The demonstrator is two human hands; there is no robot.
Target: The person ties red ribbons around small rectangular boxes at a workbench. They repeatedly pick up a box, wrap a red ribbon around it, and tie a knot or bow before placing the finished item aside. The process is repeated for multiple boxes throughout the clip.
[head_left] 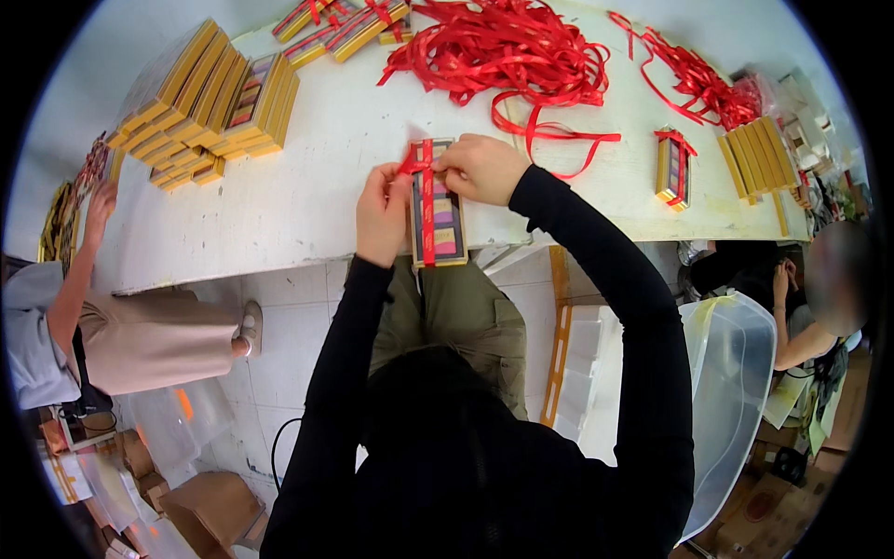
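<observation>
A long narrow gift box [453,244] with a gold edge and a windowed top showing pink and purple pieces lies at the front edge of the white table. Red ribbon [428,219] runs along its length and crosses near the far end. At that crossing, my left hand [382,212] pinches the ribbon from the box's left side. My right hand [484,170] reaches over from the right, its fingers closed on the ribbon by the crossing. The fingertips partly hide where the ribbon meets.
Stacked gold-edged boxes [200,98] stand at the left, with ribboned boxes [358,30] behind. A heap of red ribbon [507,51] lies beyond my hands. One ribboned box [672,170] and more boxes [759,158] sit right. A clear plastic bin [736,373] is beside me; people are on both sides.
</observation>
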